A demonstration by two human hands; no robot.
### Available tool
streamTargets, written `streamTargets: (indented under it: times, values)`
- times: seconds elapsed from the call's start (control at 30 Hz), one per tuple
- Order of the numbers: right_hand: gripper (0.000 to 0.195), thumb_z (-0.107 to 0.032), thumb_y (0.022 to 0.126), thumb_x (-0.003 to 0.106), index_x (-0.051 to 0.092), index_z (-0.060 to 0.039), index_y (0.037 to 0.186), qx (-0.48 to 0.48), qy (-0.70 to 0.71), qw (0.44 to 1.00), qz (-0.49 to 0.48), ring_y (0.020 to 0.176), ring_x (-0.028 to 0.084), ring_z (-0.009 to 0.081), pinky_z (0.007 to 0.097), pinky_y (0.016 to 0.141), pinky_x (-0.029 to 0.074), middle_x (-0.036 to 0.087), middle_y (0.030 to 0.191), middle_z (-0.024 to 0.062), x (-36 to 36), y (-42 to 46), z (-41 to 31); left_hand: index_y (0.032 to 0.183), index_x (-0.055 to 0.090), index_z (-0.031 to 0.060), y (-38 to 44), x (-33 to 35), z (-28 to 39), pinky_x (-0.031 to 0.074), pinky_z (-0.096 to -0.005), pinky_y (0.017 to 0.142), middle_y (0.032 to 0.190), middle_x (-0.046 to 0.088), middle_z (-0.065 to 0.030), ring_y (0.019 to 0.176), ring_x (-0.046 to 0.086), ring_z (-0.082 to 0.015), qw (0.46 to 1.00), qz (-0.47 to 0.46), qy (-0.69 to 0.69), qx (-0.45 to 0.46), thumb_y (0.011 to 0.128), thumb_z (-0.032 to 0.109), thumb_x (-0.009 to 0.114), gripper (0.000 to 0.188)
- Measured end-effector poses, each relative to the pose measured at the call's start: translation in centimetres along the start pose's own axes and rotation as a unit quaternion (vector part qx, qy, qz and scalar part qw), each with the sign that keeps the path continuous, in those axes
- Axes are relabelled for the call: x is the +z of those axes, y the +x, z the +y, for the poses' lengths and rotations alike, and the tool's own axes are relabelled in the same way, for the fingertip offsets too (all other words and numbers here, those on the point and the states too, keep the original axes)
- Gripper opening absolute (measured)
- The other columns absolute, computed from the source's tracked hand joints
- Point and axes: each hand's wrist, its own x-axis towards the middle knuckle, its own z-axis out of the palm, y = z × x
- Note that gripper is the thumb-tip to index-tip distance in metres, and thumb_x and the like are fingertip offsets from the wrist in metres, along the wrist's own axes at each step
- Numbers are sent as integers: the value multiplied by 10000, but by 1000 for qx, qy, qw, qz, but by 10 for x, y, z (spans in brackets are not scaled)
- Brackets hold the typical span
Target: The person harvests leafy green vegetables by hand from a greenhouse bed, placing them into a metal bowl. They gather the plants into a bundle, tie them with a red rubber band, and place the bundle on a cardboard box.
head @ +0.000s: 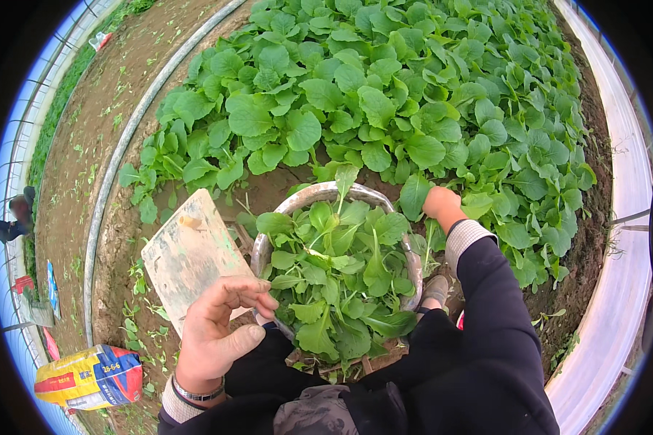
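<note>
A round metal basin (pixel 257 255) with a dirty rim stands between my feet, heaped with picked leafy green plants (pixel 332 272). My left hand (pixel 226 326) is raised beside the basin's left edge, fingers curled and thumb apart, with nothing in it. To the right of the basin, my right hand (pixel 442 205) reaches in among the growing leafy greens (pixel 424 152) at the near edge of the bed. Its fingertips are partly hidden by leaves, so its grip does not show. Left of the basin lies a worn, dirt-stained board (pixel 188 255) with a short stub on it.
A grey hose (pixel 136 119) curves along the soil at the left. A yellow, red and blue printed sack (pixel 90 378) lies at the lower left. White plastic sheeting (pixel 626 190) borders the bed at the right. Another person (pixel 16 217) is at the far left edge.
</note>
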Motion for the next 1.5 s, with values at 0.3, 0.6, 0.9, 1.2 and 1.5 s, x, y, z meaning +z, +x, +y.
streamTargets:
  times: [0.3,0.6,0.9,1.2,1.5]
  values:
    - [353,-204,707,635,567,-16,999,-195,210,940,188,875,619,355,419,790,484,646,908,196,-81,-69,2,1136,510,-49,-40,-66,-16,456,-307,785,930,601,-119,861,574,-185,912,245,-130,300,844,139,593,357]
    - [525,-369,621,743,658,15,969,-107,123,987,5,935,631,325,384,840,495,651,996,206,-21,-66,-62,1243,451,118,-104,-170,-180,235,-478,957,1256,487,-48,1131,445,-183,681,588,-416,-132,819,375,520,501]
    - [456,-319,595,717,643,5,906,-99,161,978,83,885,632,337,389,808,500,647,938,218,-24,-51,-79,1243,487,109,-75,-206,-291,271,-461,1054,1292,519,-76,1235,441,-273,684,433,-585,-48,872,192,454,382]
    - [323,-184,749,614,556,-47,1036,-113,52,970,209,940,604,340,443,825,476,611,976,159,-74,-72,-87,1178,522,36,-76,-286,-297,425,-502,966,1185,589,-135,1096,560,-301,716,446,-530,88,810,3,500,371]
    - [313,-98,709,631,658,-37,1016,-264,-113,942,-175,997,617,328,441,826,480,643,1052,178,72,-153,-97,1200,503,100,-77,-264,-292,336,-482,1010,1294,517,-87,1173,495,-264,737,458,-479,-132,931,252,426,318]
